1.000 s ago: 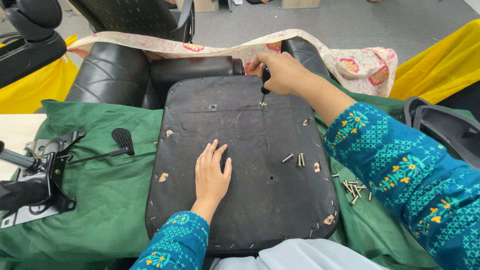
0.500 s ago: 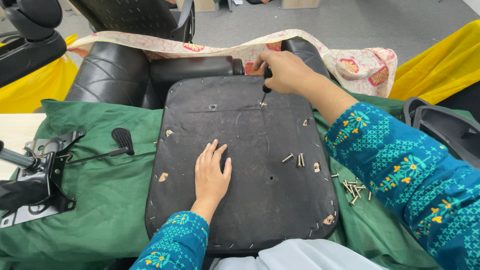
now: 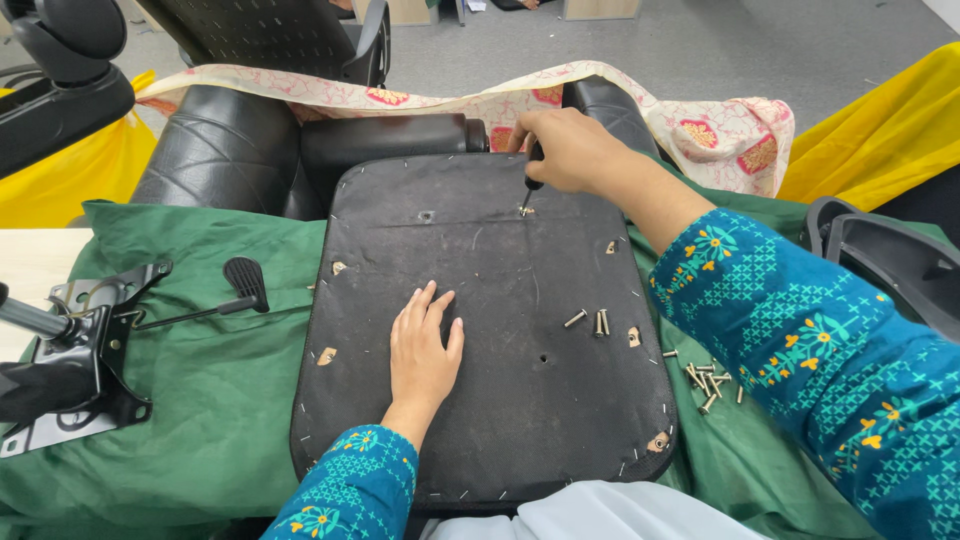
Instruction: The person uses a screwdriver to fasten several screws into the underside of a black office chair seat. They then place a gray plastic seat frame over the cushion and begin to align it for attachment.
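A black chair seat base (image 3: 500,240) lies upside down on a green cloth (image 3: 200,400). My left hand (image 3: 422,352) rests flat on it, fingers spread, near the middle. My right hand (image 3: 565,150) grips a black-handled screwdriver (image 3: 531,175) upright, with its tip at a hole near the seat's far edge. Three loose screws (image 3: 592,321) lie on the seat to the right of my left hand. Several more screws (image 3: 705,380) lie on the cloth beside the seat's right edge.
A black metal chair mechanism with a lever (image 3: 70,350) sits on the cloth at left. Black padded chair parts (image 3: 230,150) and a patterned cloth (image 3: 720,140) lie beyond the seat. Yellow fabric (image 3: 880,130) is at right, a black armrest (image 3: 890,260) near my right sleeve.
My right hand has stayed at the same hole with the screwdriver, shifting only slightly. My left hand has not moved.
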